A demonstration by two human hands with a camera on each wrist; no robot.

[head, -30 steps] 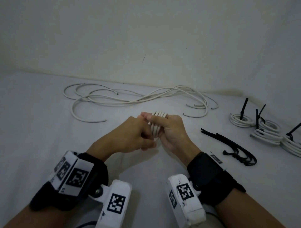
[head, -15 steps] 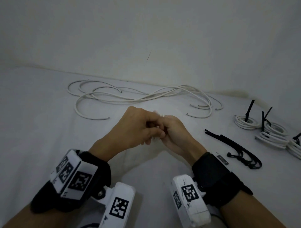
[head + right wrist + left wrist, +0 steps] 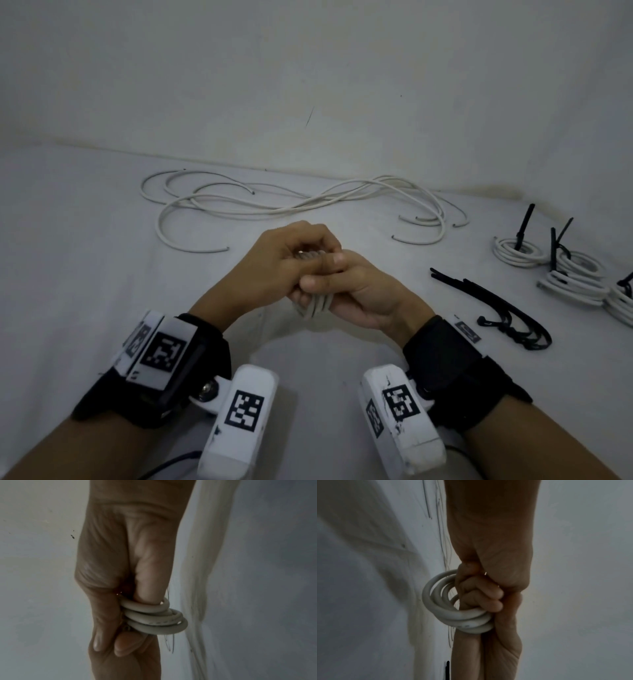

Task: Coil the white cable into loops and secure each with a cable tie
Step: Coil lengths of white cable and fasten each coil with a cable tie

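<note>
Your left hand (image 3: 274, 263) and right hand (image 3: 359, 291) both curl round a smooth, round white cable coil (image 3: 453, 612); its faint printed marks are unreadable.

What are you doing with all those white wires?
A person is winding white cable into small bundles. Both the left hand and the right hand grip one small coil of several loops above the table; no tie is on it yet. More loose cable lies behind the hands. To the right lie spare black cable ties, and past them the finished coils, each already tied.
</note>
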